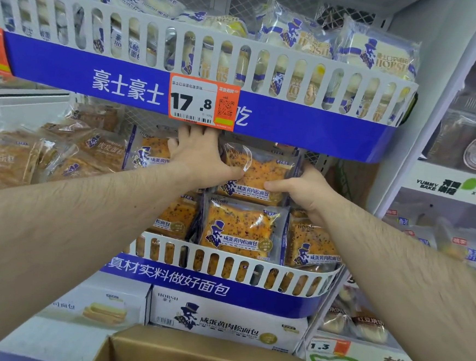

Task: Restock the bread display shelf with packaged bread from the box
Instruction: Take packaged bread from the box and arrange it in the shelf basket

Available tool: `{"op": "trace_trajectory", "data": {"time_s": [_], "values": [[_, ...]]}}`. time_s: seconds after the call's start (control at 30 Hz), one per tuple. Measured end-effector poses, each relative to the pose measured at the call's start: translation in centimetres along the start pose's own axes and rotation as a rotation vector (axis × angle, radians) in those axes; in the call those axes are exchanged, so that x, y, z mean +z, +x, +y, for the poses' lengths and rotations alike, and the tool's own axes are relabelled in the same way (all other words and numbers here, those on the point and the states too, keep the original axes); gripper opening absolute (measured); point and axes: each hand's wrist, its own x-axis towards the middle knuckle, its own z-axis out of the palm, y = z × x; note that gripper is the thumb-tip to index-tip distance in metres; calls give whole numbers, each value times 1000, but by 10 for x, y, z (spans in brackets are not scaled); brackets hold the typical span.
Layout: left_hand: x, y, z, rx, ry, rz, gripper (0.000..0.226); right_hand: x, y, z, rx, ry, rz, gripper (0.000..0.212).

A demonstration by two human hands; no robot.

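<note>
Both hands hold one clear plastic packet of orange, speckled bread [256, 171] on top of the stack in the lower white slotted shelf basket [232, 268]. The left hand [201, 157] lies on its left edge, thumb pressing the front; the right hand [301, 189] grips its right side, thumb on the label. The packet looks light, soft and crushable, its film slippery, so holding the edges seems wisest. The brown cardboard box [203, 354] sits below.

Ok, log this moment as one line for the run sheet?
step: placing bread | left hand + right hand grip one bread pack | above packs in lower shelf basket | box below
</note>
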Motion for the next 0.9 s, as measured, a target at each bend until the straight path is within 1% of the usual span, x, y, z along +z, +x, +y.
{"op": "trace_trajectory", "data": {"time_s": [0.07,0.13,0.17,0.2,0.23,0.27,0.3,0.33,0.37,0.4,0.43,0.47,0.5,0.53,0.6,0.67,0.7,0.77,0.83,0.9], "values": [[0,-11,1,-23,-52,20,94,-1,-4,1,2,-57,27,57],[2,-28,4,-52,-142,94,87,-3,-12,-1,3,-127,67,60],[3,-40,6,-65,-208,153,82,-3,-17,-2,21,-208,109,67],[4,-56,8,-65,-279,206,76,-1,-25,-2,46,-349,177,77],[6,-75,8,-39,-342,237,69,1,-35,-2,53,-520,279,86],[8,-95,8,10,-374,237,63,5,-50,0,-7,-667,394,87],[13,-116,5,69,-374,198,58,12,-66,5,-149,-752,491,80],[17,-138,2,130,-352,127,53,19,-84,11,-336,-771,551,68],[23,-157,-3,182,-327,34,50,28,-102,19,-509,-744,565,55],[28,-176,-10,209,-300,-79,47,39,-119,29,-635,-697,539,42],[34,-192,-17,220,-262,-196,44,50,-134,43,-711,-649,475,31],[38,-206,-23,218,-218,-314,41,61,-148,56,-747,-611,386,20],[43,-217,-32,202,-183,-441,37,72,-159,71,-751,-582,286,13],[46,-227,-40,174,-158,-578,35,83,-170,86,-737,-567,188,9],[53,-243,-57,126,-93,-840,31,109,-189,123,-695,-567,31,8],[61,-255,-75,112,7,-996,32,133,-205,159,-631,-575,-84,6],[65,-260,-82,88,53,-1054,34,145,-213,178,-555,-575,-157,5],[74,-267,-94,44,93,-1130,36,169,-229,211,-299,-606,-361,8],[83,-273,-104,16,74,-1163,38,197,-246,244,23,-623,-532,13],[92,-277,-112,15,55,-1167,37,223,-266,280,234,-635,-687,15]]}}
